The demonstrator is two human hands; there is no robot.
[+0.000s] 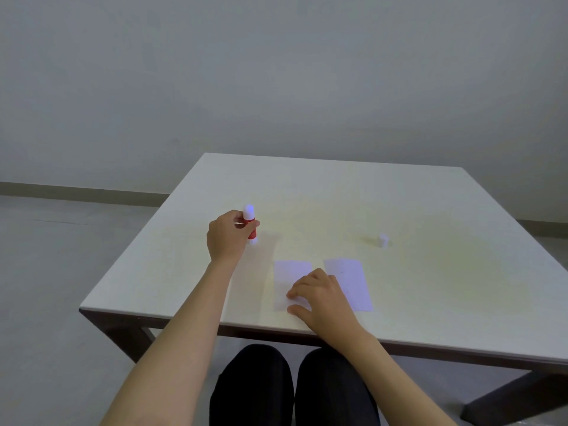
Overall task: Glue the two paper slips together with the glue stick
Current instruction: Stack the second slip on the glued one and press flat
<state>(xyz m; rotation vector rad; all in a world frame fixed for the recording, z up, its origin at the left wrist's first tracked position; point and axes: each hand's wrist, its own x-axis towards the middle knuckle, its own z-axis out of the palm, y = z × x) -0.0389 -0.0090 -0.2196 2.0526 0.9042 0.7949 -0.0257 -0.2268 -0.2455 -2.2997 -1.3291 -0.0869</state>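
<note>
While our left hand (226, 238) pinches the upright glue stick (250, 224) on the table (430, 272), our right hand (322, 298) presses spread fingers on the left paper slip (287, 281), anchoring it beside the right paper slip (350, 281).

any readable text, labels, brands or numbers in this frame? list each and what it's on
None can be read.
Glue stick, held upright in the left hand: red label with white marks, too blurred to read.
Two paper slips, the right hand resting on the left one: blank as far as can be seen.
Small white cap on the table: no print visible.
</note>
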